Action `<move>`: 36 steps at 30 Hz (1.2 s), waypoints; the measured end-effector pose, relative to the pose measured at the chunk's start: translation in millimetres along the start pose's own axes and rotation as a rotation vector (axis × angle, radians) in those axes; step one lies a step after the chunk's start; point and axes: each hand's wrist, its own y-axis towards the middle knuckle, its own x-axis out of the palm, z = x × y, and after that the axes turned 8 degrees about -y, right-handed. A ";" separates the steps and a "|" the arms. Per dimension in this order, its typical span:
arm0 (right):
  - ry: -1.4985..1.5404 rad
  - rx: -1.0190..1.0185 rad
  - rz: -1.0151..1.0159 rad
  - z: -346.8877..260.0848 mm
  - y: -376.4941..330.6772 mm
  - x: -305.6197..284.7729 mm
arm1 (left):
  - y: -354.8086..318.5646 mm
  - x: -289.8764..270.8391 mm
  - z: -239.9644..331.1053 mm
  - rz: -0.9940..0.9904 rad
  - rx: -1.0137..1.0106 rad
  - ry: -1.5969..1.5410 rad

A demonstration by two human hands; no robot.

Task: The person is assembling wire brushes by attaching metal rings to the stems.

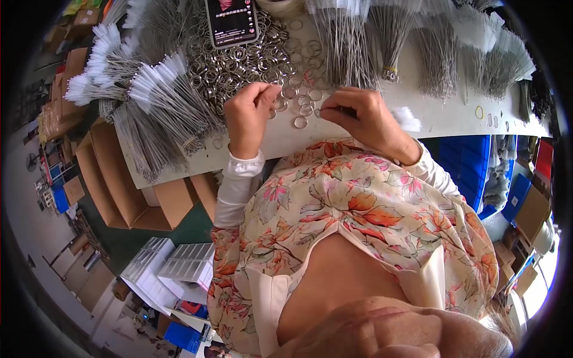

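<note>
Both of my hands hover over the table's front part, at either side of loose metal split rings (301, 122). My left hand (248, 116) has thumb and fingers pinched together beside the ring heap; what lies between them, if anything, is hidden. My right hand (361, 116) is curled with its fingertips together and pointing left. A small ring edge shows at those fingertips, but I cannot tell whether it is held or lies on the table. A white bristle tuft (407, 119) sticks out beside my right wrist.
A large heap of metal rings (239, 65) covers the table (441, 113) at the back left, with a phone (233, 22) on it. Bundles of wire-handled brushes (173, 95) lie left; more brush bundles (343, 48) line the back right. Cardboard boxes (128, 197) and blue crates (468, 164) stand below.
</note>
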 end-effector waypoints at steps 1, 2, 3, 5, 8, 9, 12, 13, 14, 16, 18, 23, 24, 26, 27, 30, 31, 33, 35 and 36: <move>0.044 0.016 -0.006 -2.3 2.9 -1.9 | -0.6 -1.2 7.9 0.029 -0.093 -0.182; 0.089 0.031 -0.013 -4.8 6.2 -3.6 | -1.8 -3.0 16.4 0.058 -0.185 -0.364; 0.089 0.029 -0.014 -7.3 10.3 -6.2 | -3.8 -5.7 26.0 0.019 -0.232 -0.450; 0.138 0.058 -0.038 -10.7 19.3 -8.8 | -6.7 -2.1 37.4 0.026 -0.186 -0.518; 0.346 0.074 -0.035 -12.7 27.6 -3.3 | -6.9 8.1 46.9 0.058 -0.115 -0.603; 0.347 0.071 -0.037 -15.3 29.3 -2.1 | -5.6 10.6 46.7 0.075 -0.098 -0.620; 0.446 0.073 -0.033 -21.4 32.3 0.8 | -4.5 15.0 43.9 0.122 -0.085 -0.651; 0.444 0.079 -0.019 -21.6 32.6 2.4 | -4.2 15.9 42.5 0.147 -0.067 -0.672; 0.442 0.086 -0.005 -22.0 33.0 3.6 | -3.7 16.6 41.9 0.173 -0.050 -0.694; 0.496 0.132 -0.007 -28.3 34.1 2.3 | -2.4 16.9 42.6 0.177 -0.058 -0.665; 0.549 0.177 -0.008 -30.5 34.1 2.0 | -1.4 17.1 41.3 0.182 -0.065 -0.637; 0.634 0.127 0.007 -26.7 31.4 5.4 | -1.4 16.3 33.1 0.013 -0.228 -1.244; 0.633 0.127 0.007 -26.9 31.0 5.1 | -1.6 15.8 33.4 0.013 -0.229 -1.245; 0.576 0.084 -0.005 -28.5 29.8 4.2 | -3.1 14.1 36.1 0.001 -0.230 -1.340; 0.576 0.083 -0.005 -28.9 29.8 4.1 | -4.1 12.6 37.0 0.001 -0.230 -1.340; 0.564 0.082 -0.003 -30.7 29.4 1.7 | -4.7 7.7 39.7 0.003 -0.169 -1.159; 0.522 0.070 -0.031 -32.0 29.4 -1.3 | -3.6 5.7 40.7 0.052 0.027 -0.796; 0.480 0.059 -0.059 -34.7 30.5 -5.2 | -1.5 -0.5 38.9 0.109 0.285 -0.331; 0.476 0.000 -0.068 -36.4 31.3 -7.2 | -1.1 -5.7 44.8 0.105 0.250 -0.392; 0.477 0.004 -0.072 -37.2 31.0 -6.3 | -2.4 -7.4 48.1 0.103 0.214 -0.453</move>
